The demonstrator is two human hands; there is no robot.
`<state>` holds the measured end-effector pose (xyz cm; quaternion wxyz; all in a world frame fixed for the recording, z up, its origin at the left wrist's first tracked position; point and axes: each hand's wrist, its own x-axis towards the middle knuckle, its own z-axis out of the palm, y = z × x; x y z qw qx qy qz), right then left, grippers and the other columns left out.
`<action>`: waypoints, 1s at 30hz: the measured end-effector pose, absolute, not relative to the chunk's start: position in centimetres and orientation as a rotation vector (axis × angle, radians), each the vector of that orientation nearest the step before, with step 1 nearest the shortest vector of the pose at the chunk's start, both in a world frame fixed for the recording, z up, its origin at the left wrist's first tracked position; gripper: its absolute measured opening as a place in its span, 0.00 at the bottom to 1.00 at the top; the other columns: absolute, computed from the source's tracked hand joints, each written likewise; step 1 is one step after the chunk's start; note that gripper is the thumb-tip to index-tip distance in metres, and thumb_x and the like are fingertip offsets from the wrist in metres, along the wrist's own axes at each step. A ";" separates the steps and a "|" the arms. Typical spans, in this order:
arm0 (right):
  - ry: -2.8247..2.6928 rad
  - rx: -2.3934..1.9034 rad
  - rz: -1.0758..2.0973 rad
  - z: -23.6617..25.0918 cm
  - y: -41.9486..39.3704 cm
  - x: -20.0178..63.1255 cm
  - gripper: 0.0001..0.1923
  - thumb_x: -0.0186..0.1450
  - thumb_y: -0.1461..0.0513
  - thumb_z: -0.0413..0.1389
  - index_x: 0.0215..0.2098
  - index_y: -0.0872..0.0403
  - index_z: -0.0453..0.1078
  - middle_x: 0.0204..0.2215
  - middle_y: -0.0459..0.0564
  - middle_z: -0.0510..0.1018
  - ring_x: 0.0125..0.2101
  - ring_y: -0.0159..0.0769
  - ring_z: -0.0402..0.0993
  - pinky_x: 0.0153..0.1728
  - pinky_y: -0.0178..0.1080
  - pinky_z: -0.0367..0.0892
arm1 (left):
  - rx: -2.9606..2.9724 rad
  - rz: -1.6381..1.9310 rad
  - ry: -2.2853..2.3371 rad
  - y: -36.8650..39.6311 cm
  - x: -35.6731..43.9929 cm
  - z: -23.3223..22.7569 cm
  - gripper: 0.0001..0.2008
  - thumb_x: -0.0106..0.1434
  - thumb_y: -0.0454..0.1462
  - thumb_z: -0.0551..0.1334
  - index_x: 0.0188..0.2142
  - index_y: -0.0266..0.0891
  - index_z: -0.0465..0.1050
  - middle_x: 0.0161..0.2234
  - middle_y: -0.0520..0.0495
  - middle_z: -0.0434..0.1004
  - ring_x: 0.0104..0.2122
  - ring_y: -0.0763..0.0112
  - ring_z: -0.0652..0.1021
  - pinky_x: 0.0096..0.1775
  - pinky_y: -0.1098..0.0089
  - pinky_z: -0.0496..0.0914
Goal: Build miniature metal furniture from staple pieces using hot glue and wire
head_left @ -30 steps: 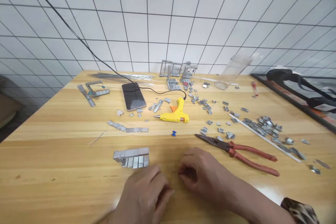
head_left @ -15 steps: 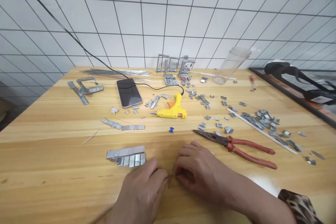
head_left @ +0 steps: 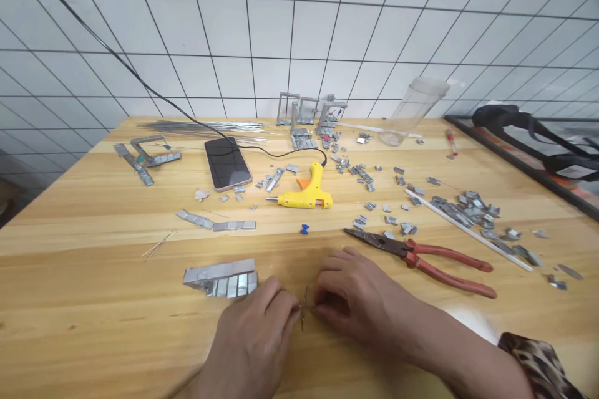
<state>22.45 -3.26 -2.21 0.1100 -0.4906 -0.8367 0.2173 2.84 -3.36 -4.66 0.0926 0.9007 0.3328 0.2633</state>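
Observation:
Near the front of the table, my left hand (head_left: 262, 330) and my right hand (head_left: 349, 296) face each other with a small gap between them. Both are closed in a pinch on thin wire (head_left: 304, 307), which forms a small cross in the gap. One strand runs from fingertip to fingertip, and another stands across it, pointing away from me. How the strands join is too small to tell. Just beyond my left hand lies a folded strip of metal plates (head_left: 222, 274). Long-nose pliers (head_left: 412, 252) with red handles rest beyond my right hand, jaws pointing left.
A yellow glue gun (head_left: 306, 196) with a black cord lies mid-table, near a phone (head_left: 228, 163) and a small blue piece (head_left: 305, 229). Metal clips (head_left: 468, 209) are scattered at right. Small metal frames (head_left: 299, 118) and a clear jar (head_left: 414, 111) stand at the back.
The wire cross shows more plainly between my fingertips, with the gap slightly wider. Both hands keep their pinch. The view has shifted slightly.

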 end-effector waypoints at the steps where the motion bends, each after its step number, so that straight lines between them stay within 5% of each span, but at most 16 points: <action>1: -2.458 -1.436 0.637 -2.2 -3.3 22.4 0.06 0.56 0.69 0.59 0.23 0.54 0.71 0.24 0.45 0.77 0.30 0.34 0.69 0.33 0.37 0.55 | 2.653 0.767 0.981 -3.5 2.7 -4.8 0.18 0.71 0.32 0.46 0.28 0.39 0.69 0.24 0.50 0.69 0.20 0.70 0.72 0.21 0.72 0.66; 10: -2.428 -1.433 0.615 -2.5 -3.4 22.4 0.07 0.57 0.69 0.59 0.22 0.55 0.69 0.24 0.44 0.76 0.30 0.33 0.68 0.33 0.36 0.54 | 2.652 0.542 0.836 -4.4 0.8 -6.3 0.13 0.71 0.34 0.49 0.36 0.41 0.71 0.28 0.49 0.70 0.25 0.68 0.74 0.25 0.70 0.70; 30: -2.396 -1.436 0.620 -0.7 -3.2 23.9 0.09 0.61 0.68 0.57 0.25 0.52 0.70 0.24 0.44 0.74 0.31 0.34 0.68 0.35 0.39 0.56 | 2.653 0.687 0.806 -4.0 1.0 -5.5 0.14 0.71 0.35 0.47 0.38 0.41 0.71 0.27 0.50 0.72 0.24 0.70 0.73 0.25 0.72 0.66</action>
